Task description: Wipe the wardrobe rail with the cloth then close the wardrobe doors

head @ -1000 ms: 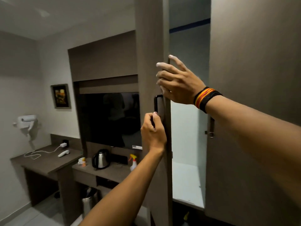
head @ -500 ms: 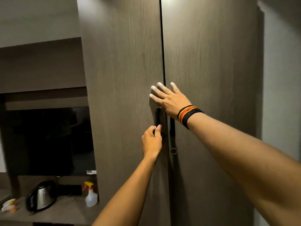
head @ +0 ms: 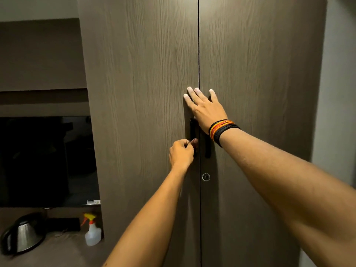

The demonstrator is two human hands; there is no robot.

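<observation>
From the head camera, both wardrobe doors stand shut, meeting along a thin dark seam that runs straight up the middle of the view. The left door (head: 138, 112) and the right door (head: 260, 74) are the same grey-brown wood-grain panel, flush with each other.

The left hand (head: 182, 152) is curled around the lower part of the left door's black bar handle (head: 192, 130), fingers wrapped in and the thumb tip showing against the handle just beside the seam. The right hand (head: 205, 108) lies flat and open on the doors with nothing in its grasp: its fingers are spread, three fingertips pressing on the left door and one across the seam on the right door. The heel of that hand covers the top of the handles. A stack of black, red, orange and yellow wristbands (head: 223, 130) circles the right wrist. The right door's own black handle (head: 207, 147) shows partly below the wrist, and a small round metal lock (head: 206, 177) sits under it, close to the seam.

The wardrobe rail and the cloth are not visible from here.

To the left of the wardrobe, a dark television screen (head: 44, 160) hangs in a recess. Below it on a brown counter (head: 57, 253) stand a steel electric kettle (head: 23, 236) and a translucent spray bottle (head: 93, 232) with a yellow and red trigger, the bottle just beside the wardrobe's side panel.
</observation>
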